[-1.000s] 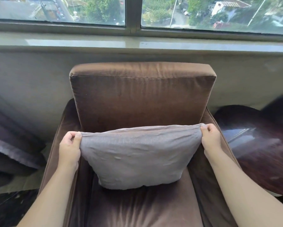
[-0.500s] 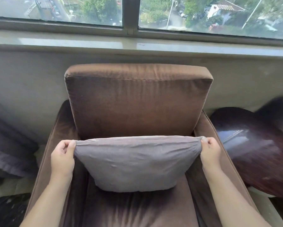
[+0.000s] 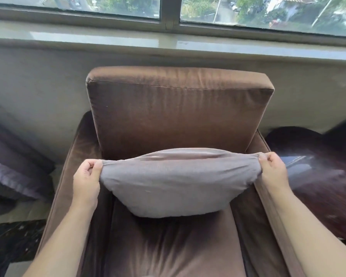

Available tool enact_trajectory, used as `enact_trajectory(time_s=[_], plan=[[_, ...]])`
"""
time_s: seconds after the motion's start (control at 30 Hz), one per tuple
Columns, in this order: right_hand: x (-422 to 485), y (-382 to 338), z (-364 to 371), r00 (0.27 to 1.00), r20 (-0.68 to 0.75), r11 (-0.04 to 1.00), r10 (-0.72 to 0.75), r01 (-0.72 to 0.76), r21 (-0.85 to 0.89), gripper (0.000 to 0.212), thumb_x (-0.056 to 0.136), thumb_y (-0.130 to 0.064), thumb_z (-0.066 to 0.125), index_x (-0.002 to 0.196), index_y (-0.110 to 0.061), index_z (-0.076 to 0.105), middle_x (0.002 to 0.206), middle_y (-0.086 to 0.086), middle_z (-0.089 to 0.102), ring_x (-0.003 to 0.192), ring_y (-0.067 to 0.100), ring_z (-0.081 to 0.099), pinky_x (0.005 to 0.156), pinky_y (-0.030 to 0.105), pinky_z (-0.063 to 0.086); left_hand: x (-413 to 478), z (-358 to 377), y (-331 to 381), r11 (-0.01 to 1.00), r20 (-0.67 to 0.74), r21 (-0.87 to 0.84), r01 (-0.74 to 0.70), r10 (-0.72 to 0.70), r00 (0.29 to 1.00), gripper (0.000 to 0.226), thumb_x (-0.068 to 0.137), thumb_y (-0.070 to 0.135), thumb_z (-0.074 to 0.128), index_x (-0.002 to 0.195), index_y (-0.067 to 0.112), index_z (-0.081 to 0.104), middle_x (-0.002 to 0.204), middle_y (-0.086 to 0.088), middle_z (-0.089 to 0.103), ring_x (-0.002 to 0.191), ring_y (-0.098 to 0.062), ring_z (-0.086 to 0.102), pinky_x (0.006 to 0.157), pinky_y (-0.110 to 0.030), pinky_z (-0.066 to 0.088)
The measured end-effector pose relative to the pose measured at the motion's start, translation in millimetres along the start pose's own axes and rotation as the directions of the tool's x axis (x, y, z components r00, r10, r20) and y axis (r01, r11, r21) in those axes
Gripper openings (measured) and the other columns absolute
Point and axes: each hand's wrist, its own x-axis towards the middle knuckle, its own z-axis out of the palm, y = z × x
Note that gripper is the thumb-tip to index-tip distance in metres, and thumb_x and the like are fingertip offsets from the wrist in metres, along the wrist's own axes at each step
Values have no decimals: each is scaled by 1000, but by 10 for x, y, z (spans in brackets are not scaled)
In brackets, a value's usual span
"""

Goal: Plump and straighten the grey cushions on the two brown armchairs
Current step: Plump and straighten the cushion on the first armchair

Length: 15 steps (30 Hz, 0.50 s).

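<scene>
Head view, grey cushion (image 3: 176, 184) between both grips

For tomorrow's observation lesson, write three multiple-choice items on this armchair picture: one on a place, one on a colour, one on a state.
1. Where is the cushion?
A. on the windowsill
B. on the armchair seat
C. on the floor

2. What colour is the cushion?
A. grey
B. red
C. green

3. How is the cushion held?
A. by one hand
B. by nobody
C. pinched at both top corners

Answers: 1 B, its lower edge rests on the seat; 2 A, grey fabric against brown upholstery; 3 C, the left hand and right hand each grip a corner.
</scene>
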Motion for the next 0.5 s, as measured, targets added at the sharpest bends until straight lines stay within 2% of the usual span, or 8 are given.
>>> enact_trajectory(time_s=[0.07,0.17,0.3,0.4,0.5], plan=[[-16,40,-15,999,28,999,35,-34,-36,23,100,-16,52,85,2,58,81,9,58,77,19,49,64,33,36,9,3,-8,999,54,3,32,-32,998,23,99,12,56,76,15,59,75,-5,57,71,-12,49,63,-27,40],[-20,39,109,994,-1,994,105,-105,37,24,98,-18,52,80,-2,54,77,7,52,74,18,46,63,31,38,50,106,48,997,0,-38,74,-74,997,23,98,15,56,75,16,58,74,-4,54,72,-16,48,62,-34,37],[-11,52,205,993,-33,991,112,-109,75,26,99,-17,51,81,3,52,75,6,48,70,16,42,59,26,36,114,137,95,998,-1,-7,55,-55,998,20,99,16,55,80,11,57,78,-5,56,75,-15,50,66,-34,40],[98,101,335,990,-4,987,139,-139,76,25,99,-18,51,82,0,53,72,2,49,69,16,42,62,34,35,172,150,37,998,23,46,44,-45,999,21,100,14,53,86,-2,56,79,-7,54,75,-14,47,65,-31,39],[236,211,508,983,35,983,180,-181,21,24,98,-18,51,84,1,54,74,5,52,73,19,46,68,36,37,174,217,-104,994,26,80,80,-82,996,18,101,12,51,89,0,56,77,-5,53,73,-12,46,63,-26,39]])
